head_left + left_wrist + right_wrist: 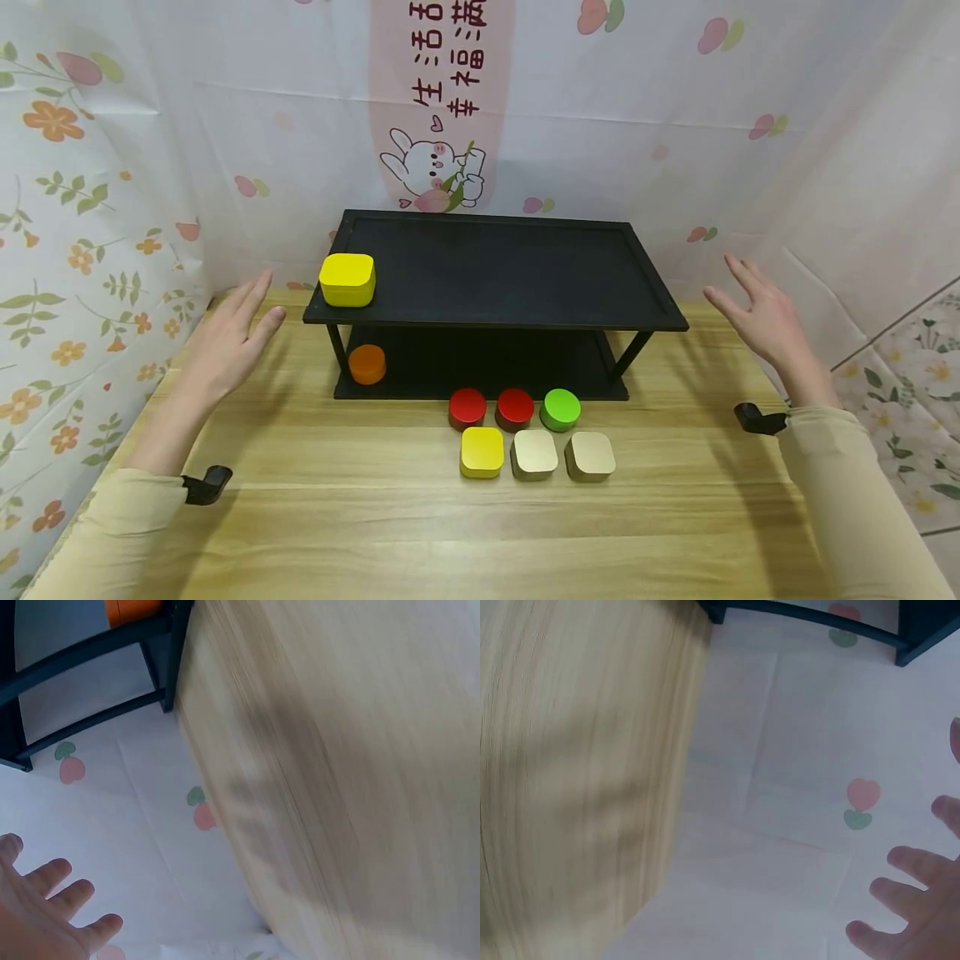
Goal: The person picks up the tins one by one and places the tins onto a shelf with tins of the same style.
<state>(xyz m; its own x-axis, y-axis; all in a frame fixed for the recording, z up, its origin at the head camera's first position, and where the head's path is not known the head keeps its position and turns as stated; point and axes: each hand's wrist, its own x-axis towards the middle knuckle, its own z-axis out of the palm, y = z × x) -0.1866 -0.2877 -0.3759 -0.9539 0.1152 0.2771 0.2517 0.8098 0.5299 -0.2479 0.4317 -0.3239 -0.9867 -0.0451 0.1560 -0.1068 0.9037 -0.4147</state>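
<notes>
The shelf [510,267] is black. On it sits a yellow square tin [347,279]; below, an orange round tin [367,364]. On the light wood-grain tabletop [375,533] lie two red tins [468,407], a green tin [561,409], a yellow tin [482,451] and two pale gold tins [535,455]. The backdrop [90,167] is white with floral print.

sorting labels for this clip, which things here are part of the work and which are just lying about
In the work:
- black shelf
- yellow tin on its top
- orange tin below
- six tins on the table: red, red, green, yellow, two gold

Lying about:
- floral backdrop
</notes>
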